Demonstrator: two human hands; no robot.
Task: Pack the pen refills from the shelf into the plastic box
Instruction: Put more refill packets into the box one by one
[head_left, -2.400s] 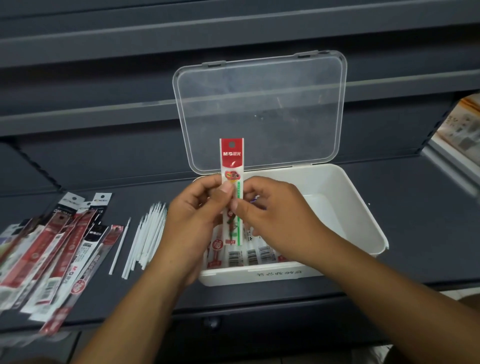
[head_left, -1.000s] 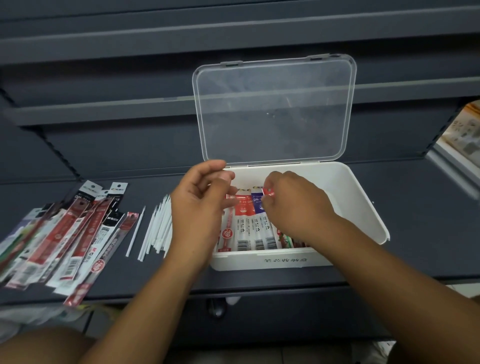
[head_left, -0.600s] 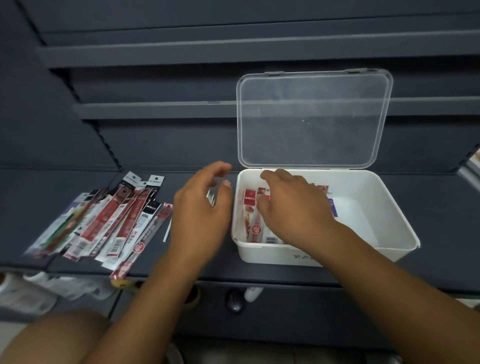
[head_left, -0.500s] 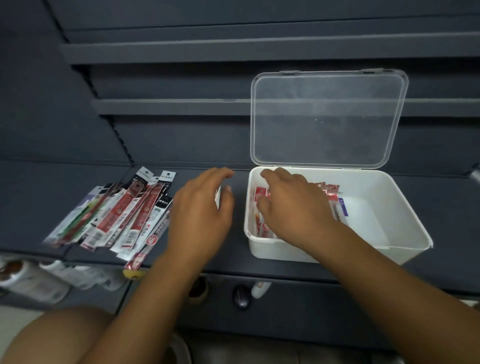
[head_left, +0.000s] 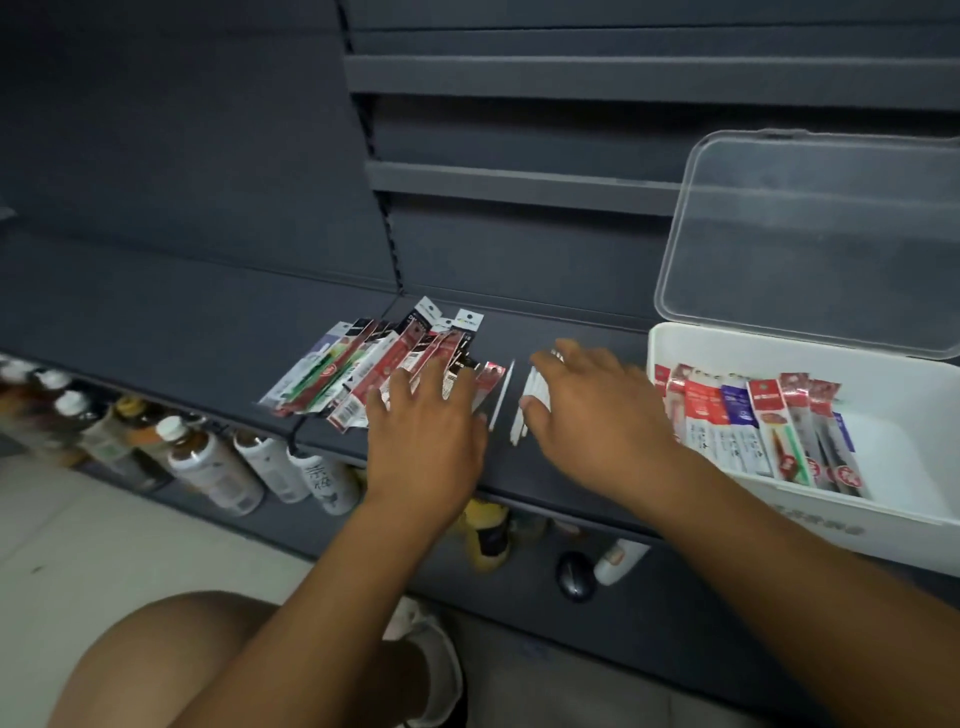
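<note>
Both hands now reach left of the box (head_left: 831, 525), grips open, empty: left hand (head_left: 426, 431) over refill packs (head_left: 358, 374) pointing away, right hand (head_left: 597, 410) beside.

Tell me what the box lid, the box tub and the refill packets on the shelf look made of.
Lid: clear, glossy plastic; the dark shelving shows through it.
Tub: opaque white plastic, smooth, seemingly matte.
Refill packets: thin glossy film, probably plastic over printed card; they catch glints.
</note>
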